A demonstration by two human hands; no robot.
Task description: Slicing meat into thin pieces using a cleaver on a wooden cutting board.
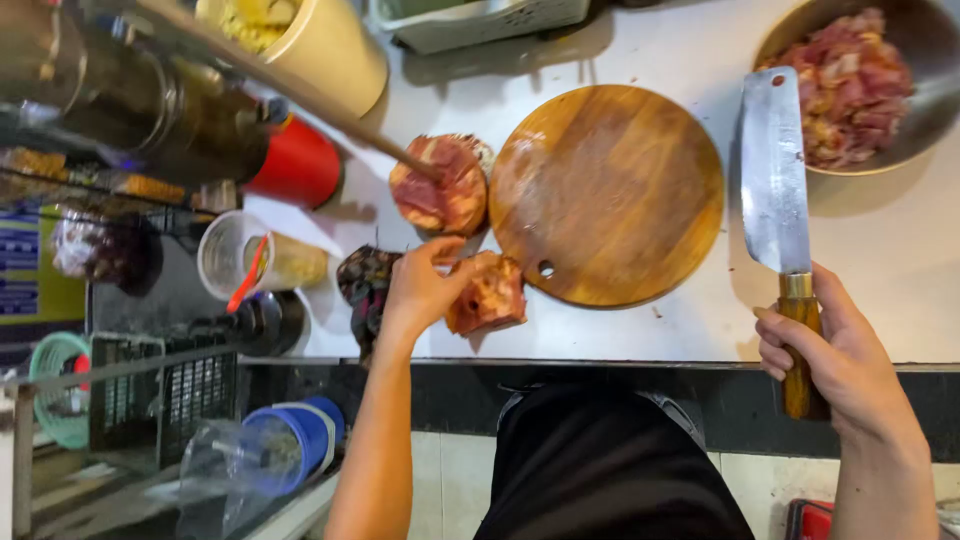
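Left hand (418, 288) reaches forward, fingers clamped on meat chunk (488, 295) at board's (606, 195) 8 o'clock. Right hand (838, 358) fist-grips cleaver (776, 175), blade pointing 12 o'clock.

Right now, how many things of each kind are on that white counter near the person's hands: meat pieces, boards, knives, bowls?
Raw meat chunks: 2, one under the left hand, one behind it
Round wooden cutting board: 1
Cleaver, held by the right hand: 1
Metal bowl of cut meat: 1
Total: 5
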